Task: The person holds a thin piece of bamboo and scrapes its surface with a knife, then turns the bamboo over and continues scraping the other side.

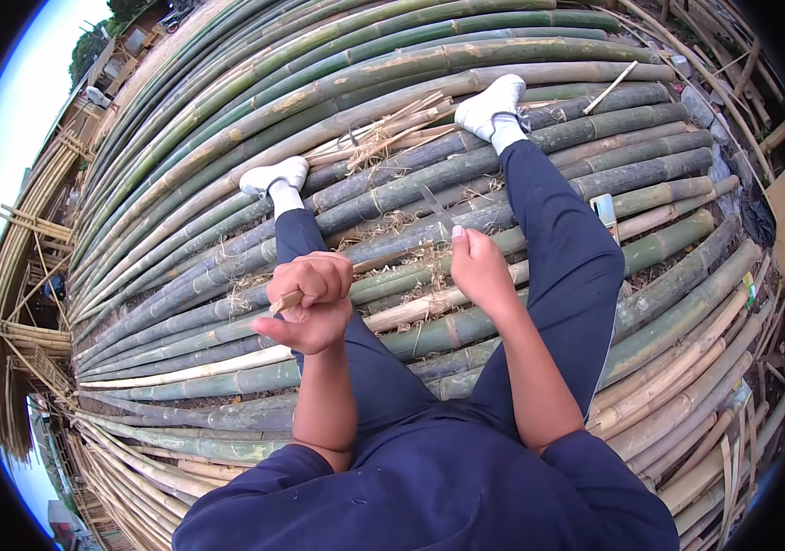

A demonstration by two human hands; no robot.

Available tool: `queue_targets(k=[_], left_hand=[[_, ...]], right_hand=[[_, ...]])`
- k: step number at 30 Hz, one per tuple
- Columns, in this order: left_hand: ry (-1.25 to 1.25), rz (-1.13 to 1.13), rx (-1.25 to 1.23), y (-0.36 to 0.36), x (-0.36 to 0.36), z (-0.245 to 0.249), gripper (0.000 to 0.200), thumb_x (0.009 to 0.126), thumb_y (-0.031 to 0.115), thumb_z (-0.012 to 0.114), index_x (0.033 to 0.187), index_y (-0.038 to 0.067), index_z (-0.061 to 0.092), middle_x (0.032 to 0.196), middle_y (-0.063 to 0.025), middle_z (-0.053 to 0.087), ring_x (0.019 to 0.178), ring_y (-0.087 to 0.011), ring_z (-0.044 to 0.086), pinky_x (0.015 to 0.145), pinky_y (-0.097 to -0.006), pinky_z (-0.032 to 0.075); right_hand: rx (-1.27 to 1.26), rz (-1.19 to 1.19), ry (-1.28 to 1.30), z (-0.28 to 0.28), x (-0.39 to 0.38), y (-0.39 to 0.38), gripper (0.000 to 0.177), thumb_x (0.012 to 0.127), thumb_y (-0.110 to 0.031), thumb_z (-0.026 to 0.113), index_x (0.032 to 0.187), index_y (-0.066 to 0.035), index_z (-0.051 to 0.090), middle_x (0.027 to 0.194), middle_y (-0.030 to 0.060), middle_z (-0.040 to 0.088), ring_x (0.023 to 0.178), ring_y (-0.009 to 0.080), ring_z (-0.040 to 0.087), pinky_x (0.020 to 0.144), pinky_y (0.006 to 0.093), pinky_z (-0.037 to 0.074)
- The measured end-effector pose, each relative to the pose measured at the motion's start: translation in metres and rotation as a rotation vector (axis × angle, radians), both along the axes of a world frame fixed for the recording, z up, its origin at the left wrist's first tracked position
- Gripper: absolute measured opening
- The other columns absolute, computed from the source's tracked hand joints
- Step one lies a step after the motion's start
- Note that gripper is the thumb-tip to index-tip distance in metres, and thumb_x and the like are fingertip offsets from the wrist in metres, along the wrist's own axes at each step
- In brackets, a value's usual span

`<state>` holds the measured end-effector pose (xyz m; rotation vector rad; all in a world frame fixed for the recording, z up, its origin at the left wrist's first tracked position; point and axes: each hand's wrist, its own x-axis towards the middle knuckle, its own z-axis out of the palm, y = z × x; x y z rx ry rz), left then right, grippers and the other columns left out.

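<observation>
While cut shavings lie beyond my fingers, my left hand curls round a strip, my right hand pinches a knife, and whole poles stretch farther out.

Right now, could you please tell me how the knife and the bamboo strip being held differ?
The knife has a grey blade; the strip is tan. The knife is in the right hand, the strip in the left hand. The knife's blade points away from the body, while the strip lies more crosswise. Both are slim.
</observation>
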<state>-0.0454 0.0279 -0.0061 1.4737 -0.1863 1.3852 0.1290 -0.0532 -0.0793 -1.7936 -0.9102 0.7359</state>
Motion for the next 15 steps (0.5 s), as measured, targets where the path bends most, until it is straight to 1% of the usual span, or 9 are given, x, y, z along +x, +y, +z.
queue_targets(k=[2, 4, 5, 7, 8, 10, 11, 14, 15], left_hand=[[-0.013, -0.027, 0.008, -0.006, 0.006, 0.002, 0.061, 0.094, 0.064, 0.029, 0.061, 0.012, 0.025, 0.047, 0.003, 0.023, 0.035, -0.0096, 0.018, 0.036, -0.026, 0.015], [-0.009, 0.046, -0.049, -0.015, 0.007, 0.002, 0.064, 0.095, 0.062, 0.03, 0.057, 0.011, 0.024, 0.044, 0.002, 0.024, 0.034, -0.0096, 0.018, 0.035, -0.0253, 0.014], [-0.002, 0.038, -0.032, -0.019, 0.01, 0.003, 0.06, 0.096, 0.057, 0.032, 0.057, 0.011, 0.024, 0.044, 0.0023, 0.023, 0.033, -0.0096, 0.019, 0.035, -0.0252, 0.014], [-0.024, 0.033, -0.041, -0.016, 0.008, 0.002, 0.059, 0.096, 0.054, 0.032, 0.057, 0.011, 0.025, 0.043, 0.0023, 0.023, 0.033, -0.0095, 0.019, 0.035, -0.0254, 0.014], [-0.061, 0.043, -0.054, -0.015, 0.004, 0.0, 0.057, 0.095, 0.052, 0.032, 0.057, 0.011, 0.025, 0.043, 0.0023, 0.023, 0.033, -0.0094, 0.018, 0.035, -0.0255, 0.014], [-0.043, 0.056, -0.065, -0.009, -0.006, -0.002, 0.055, 0.094, 0.051, 0.033, 0.056, 0.012, 0.025, 0.043, 0.0024, 0.023, 0.033, -0.0092, 0.018, 0.035, -0.0258, 0.014], [-0.055, 0.083, -0.092, -0.006, -0.011, -0.003, 0.056, 0.094, 0.052, 0.033, 0.057, 0.012, 0.025, 0.043, 0.0024, 0.022, 0.033, -0.0093, 0.017, 0.035, -0.0258, 0.014], [-0.068, 0.093, -0.119, 0.0, -0.018, -0.006, 0.056, 0.094, 0.053, 0.034, 0.056, 0.013, 0.023, 0.042, 0.0023, 0.022, 0.033, -0.0093, 0.016, 0.034, -0.0257, 0.013], [-0.018, 0.035, -0.099, 0.0, -0.016, -0.009, 0.056, 0.094, 0.052, 0.034, 0.056, 0.013, 0.023, 0.042, 0.0024, 0.022, 0.033, -0.0093, 0.016, 0.034, -0.0256, 0.013]], right_hand=[[0.186, 0.138, 0.062, 0.038, -0.031, -0.007, 0.037, 0.098, -0.025, 0.042, 0.075, 0.003, 0.051, 0.066, 0.0268, 0.056, 0.07, 0.0478, 0.057, 0.063, 0.0526, 0.042], [0.33, 0.264, 0.04, 0.047, -0.064, -0.007, 0.034, 0.097, -0.025, 0.045, 0.075, 0.001, 0.048, 0.061, 0.0251, 0.054, 0.064, 0.0471, 0.056, 0.056, 0.0538, 0.041], [0.333, 0.252, 0.05, 0.039, -0.075, -0.004, 0.034, 0.097, -0.025, 0.045, 0.075, 0.001, 0.048, 0.061, 0.0251, 0.054, 0.064, 0.0471, 0.056, 0.056, 0.0538, 0.041], [0.473, 0.204, -0.019, 0.013, -0.093, 0.007, 0.032, 0.098, -0.023, 0.046, 0.075, 0.0, 0.044, 0.057, 0.0237, 0.048, 0.054, 0.0463, 0.05, 0.05, 0.0497, 0.037], [0.476, 0.195, -0.01, 0.007, -0.097, 0.009, 0.032, 0.098, -0.023, 0.046, 0.075, 0.0, 0.044, 0.057, 0.0237, 0.048, 0.054, 0.0463, 0.05, 0.05, 0.0497, 0.037], [0.471, 0.189, -0.107, 0.002, -0.104, 0.012, 0.027, 0.095, -0.024, 0.049, 0.08, -0.001, 0.049, 0.055, 0.0242, 0.053, 0.058, 0.0465, 0.057, 0.052, 0.0541, 0.045], [0.37, 0.138, -0.172, -0.009, -0.105, 0.017, 0.026, 0.095, -0.023, 0.049, 0.081, -0.001, 0.05, 0.054, 0.0228, 0.055, 0.057, 0.0453, 0.059, 0.053, 0.0523, 0.048], [-0.08, 0.123, -0.183, -0.11, -0.074, 0.03, 0.034, 0.098, -0.027, 0.042, 0.085, 0.001, 0.054, 0.073, 0.0266, 0.063, 0.071, 0.0436, 0.064, 0.063, 0.0523, 0.051], [-0.159, 0.093, -0.214, -0.118, -0.06, 0.03, 0.037, 0.099, -0.028, 0.04, 0.088, 0.002, 0.058, 0.073, 0.0251, 0.063, 0.072, 0.0429, 0.064, 0.064, 0.0519, 0.051]])
